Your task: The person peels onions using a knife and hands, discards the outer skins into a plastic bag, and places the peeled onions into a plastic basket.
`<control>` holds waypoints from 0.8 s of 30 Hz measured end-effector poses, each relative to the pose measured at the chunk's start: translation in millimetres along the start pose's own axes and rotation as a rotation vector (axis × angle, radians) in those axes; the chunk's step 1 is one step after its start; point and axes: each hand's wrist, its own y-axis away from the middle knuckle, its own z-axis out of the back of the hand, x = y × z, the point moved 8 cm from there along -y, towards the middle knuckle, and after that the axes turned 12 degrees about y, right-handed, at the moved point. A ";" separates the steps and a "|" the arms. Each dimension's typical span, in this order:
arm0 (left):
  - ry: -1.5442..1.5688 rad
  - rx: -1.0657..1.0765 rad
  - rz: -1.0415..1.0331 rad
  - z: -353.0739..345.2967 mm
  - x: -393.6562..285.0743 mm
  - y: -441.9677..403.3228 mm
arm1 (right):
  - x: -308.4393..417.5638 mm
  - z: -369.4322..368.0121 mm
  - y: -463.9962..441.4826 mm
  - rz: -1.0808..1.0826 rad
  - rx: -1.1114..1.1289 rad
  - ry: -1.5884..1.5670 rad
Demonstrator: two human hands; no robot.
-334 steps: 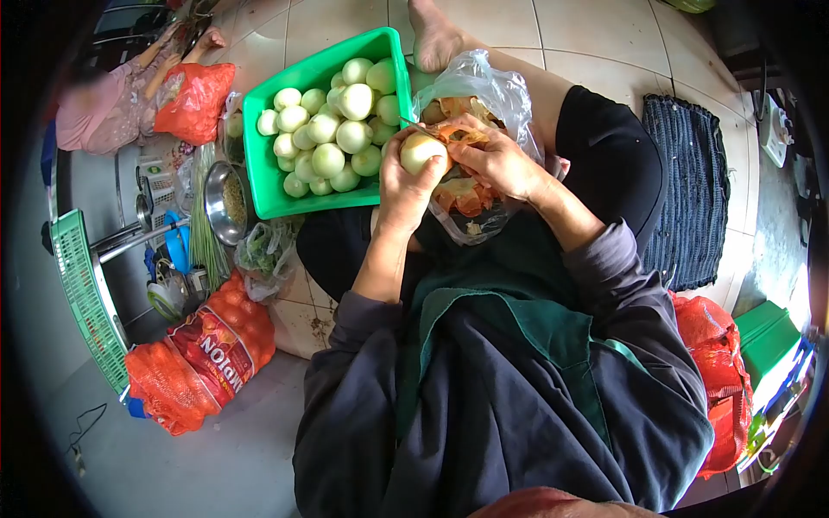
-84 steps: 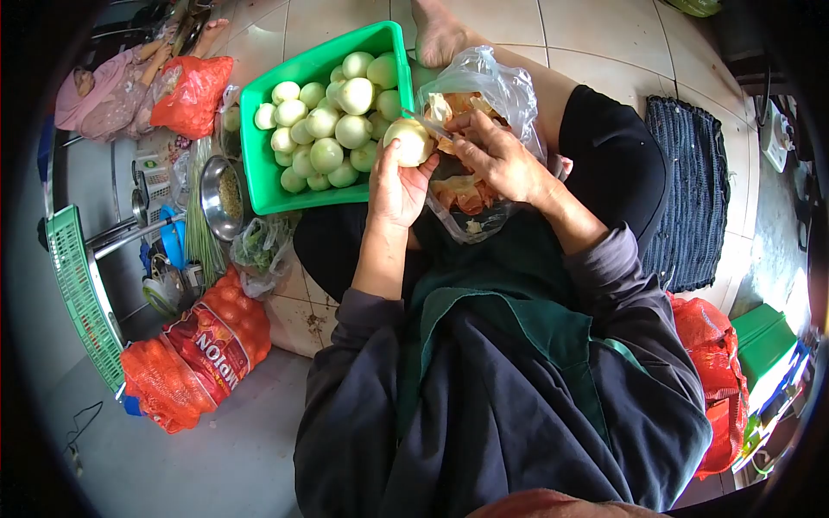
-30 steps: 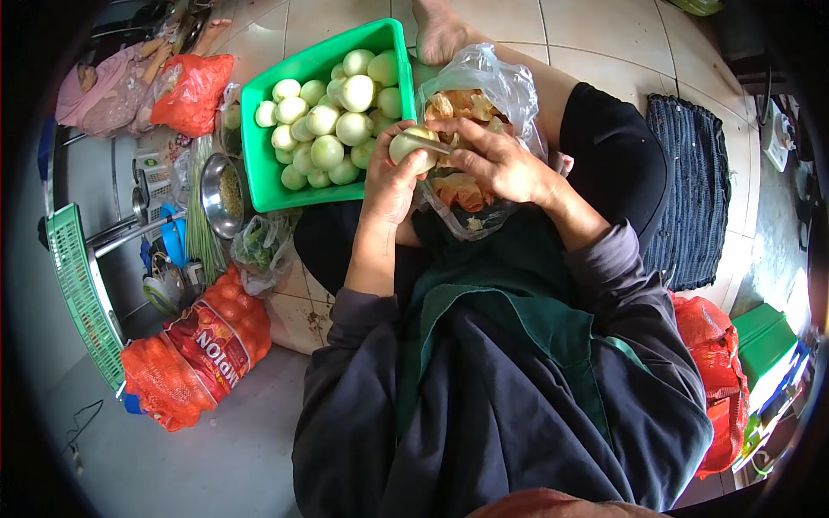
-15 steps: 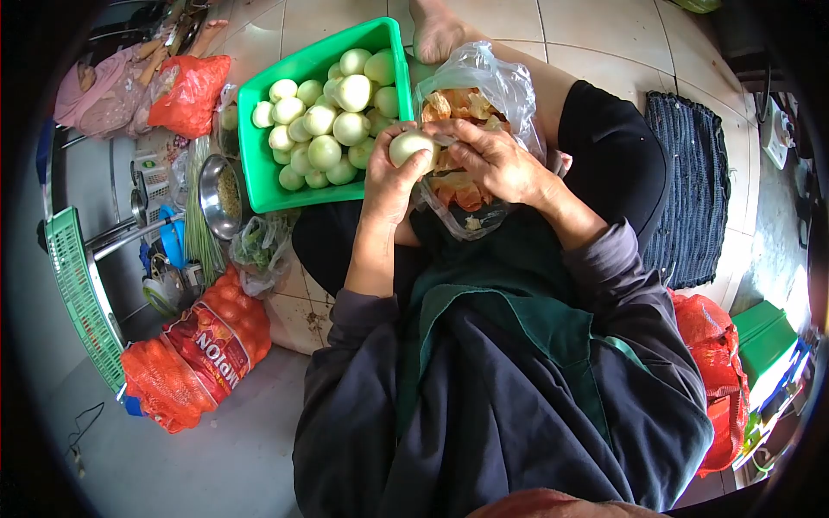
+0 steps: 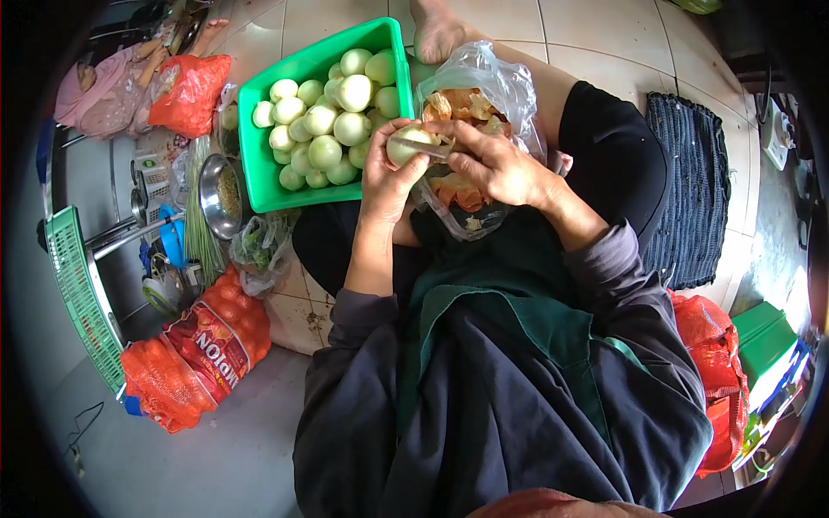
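In the head view my left hand is closed round a pale peeled onion. A small knife lies with its blade across the onion's face, and my right hand grips it; its handle is hidden in my fingers. Just beneath both hands, a clear plastic bag stands open between my legs, with brown onion skins inside. Left of the bag is a green basin heaped with several peeled onions.
At lower left lies a red mesh sack of onions. A metal bowl and a bag of green leaves stand beside the basin. A dark woven mat lies right of my knee. Another person sits at upper left.
The knife blade has come over the front of the onion, where it was beside it before. My right hand has turned slightly; my left hand has barely shifted.
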 end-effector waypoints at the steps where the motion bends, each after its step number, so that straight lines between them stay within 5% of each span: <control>1: -0.004 0.005 0.006 -0.8 0.1 0.9 | 0.2 -4.1 0.5 -0.006 0.043 0.036; 11: -0.065 -0.006 0.049 0.3 2.7 0.2 | 3.2 0.4 1.5 0.129 -0.156 0.245; 17: -0.064 0.008 0.019 -5.1 -0.1 -0.4 | -13.8 -0.9 -3.6 0.011 -0.138 -0.056; 24: -0.033 0.054 -0.040 -7.7 -7.9 0.9 | -21.3 12.7 -3.7 -0.060 -0.253 -0.056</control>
